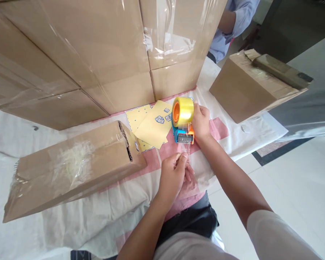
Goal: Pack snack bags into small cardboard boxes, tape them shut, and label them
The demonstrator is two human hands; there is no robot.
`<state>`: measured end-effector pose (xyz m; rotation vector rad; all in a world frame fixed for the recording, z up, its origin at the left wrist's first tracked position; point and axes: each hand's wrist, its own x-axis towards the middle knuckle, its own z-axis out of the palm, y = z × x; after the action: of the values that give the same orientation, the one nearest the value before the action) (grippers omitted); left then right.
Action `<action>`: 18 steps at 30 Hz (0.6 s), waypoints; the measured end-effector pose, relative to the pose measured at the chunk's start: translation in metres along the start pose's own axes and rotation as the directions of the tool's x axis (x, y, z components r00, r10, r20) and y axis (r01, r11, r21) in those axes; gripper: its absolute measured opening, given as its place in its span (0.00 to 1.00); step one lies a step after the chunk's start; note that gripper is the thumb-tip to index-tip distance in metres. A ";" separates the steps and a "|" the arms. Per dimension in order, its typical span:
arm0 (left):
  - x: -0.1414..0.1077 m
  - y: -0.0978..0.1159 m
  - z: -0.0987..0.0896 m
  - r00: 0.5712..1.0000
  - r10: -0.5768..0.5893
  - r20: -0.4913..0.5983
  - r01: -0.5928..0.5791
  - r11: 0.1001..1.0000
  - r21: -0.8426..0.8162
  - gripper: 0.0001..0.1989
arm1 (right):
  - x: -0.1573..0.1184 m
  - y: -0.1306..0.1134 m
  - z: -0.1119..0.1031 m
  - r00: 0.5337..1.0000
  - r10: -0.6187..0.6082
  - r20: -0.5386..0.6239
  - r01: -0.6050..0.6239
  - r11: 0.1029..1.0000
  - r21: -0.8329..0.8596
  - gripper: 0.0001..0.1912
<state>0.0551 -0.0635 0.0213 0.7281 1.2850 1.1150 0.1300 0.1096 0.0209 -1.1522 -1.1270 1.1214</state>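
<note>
Right hand [201, 121] wrapped round tape dispenser [179, 133], apparently to steady it, above worktop [141, 187] beside yellow papers [153, 128]; left hand [175, 171] pinching tape strip [186, 148], seemingly for tension.

No text, label, brand, number or sign readable anywhere in view.

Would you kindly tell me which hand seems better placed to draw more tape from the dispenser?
The left hand, I'd judge: it seems to pinch the clear strip running from the tape dispenser, while the right hand is occupied holding that dispenser.
</note>
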 end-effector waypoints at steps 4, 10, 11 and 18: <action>-0.003 -0.005 0.002 1.000 -0.022 -0.010 0.022 1.000 -0.016 0.20 | 0.000 0.001 -0.002 1.000 0.011 0.022 -0.012 0.999 0.033 0.35; -0.006 -0.013 0.007 0.999 -0.034 -0.032 0.035 0.999 0.032 0.22 | 0.003 0.001 -0.001 0.992 0.087 0.091 -0.095 0.992 0.088 0.34; -0.006 -0.013 0.008 0.999 -0.027 -0.039 0.029 0.998 0.053 0.22 | 0.004 0.001 0.000 0.990 0.105 0.095 -0.115 0.988 0.102 0.34; -0.005 -0.015 0.015 0.997 -0.010 -0.070 0.016 0.996 0.086 0.22 | 0.008 0.002 -0.002 0.983 0.178 0.055 -0.183 0.975 0.127 0.31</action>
<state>0.0737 -0.0711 0.0121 0.7500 1.4027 1.0880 0.1324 0.1171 0.0193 -1.1485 -0.9804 1.3469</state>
